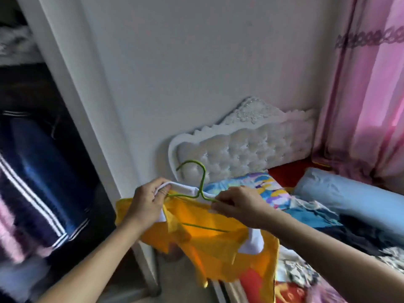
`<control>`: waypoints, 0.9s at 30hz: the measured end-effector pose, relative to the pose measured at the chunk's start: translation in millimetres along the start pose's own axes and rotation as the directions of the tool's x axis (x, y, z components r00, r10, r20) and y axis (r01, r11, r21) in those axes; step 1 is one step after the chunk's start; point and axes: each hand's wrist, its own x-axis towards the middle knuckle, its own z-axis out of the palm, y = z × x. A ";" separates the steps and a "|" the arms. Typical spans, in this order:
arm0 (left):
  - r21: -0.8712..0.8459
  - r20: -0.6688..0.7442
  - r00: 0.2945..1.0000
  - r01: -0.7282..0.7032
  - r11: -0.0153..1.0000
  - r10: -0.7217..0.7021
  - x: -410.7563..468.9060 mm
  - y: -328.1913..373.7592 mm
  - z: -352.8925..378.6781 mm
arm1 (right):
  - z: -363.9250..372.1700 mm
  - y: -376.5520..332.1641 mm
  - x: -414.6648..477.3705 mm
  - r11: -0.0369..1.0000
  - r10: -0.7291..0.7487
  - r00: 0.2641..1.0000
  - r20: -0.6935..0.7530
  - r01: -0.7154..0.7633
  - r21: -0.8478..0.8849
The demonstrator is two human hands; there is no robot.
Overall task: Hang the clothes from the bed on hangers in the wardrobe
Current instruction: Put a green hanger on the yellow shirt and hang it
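Between the wardrobe (87,106) and the bed (284,173), you hold a yellow-and-white garment (207,235) in mid-air, with a green wire hanger (203,180) inside it, hook up. Your left hand (148,197) grips the white collar edge at one end of the hanger, and your right hand (238,204) pinches fabric and wire at the other. Dark striped clothes (32,162) hang in the wardrobe.

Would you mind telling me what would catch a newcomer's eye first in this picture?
A bright yellow garment at centre stands out: the left hand grips its white collar while the right hand pinches the green hanger threaded into it. Behind stands a tufted white headboard, with a pink curtain at the right.
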 end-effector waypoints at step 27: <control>0.371 -0.259 0.890 0.450 0.812 -0.375 -100.4 -312.4 -440.8 | 170.2 -372.4 381.9 0.561 0.293 0.923 0.251 -0.378 0.737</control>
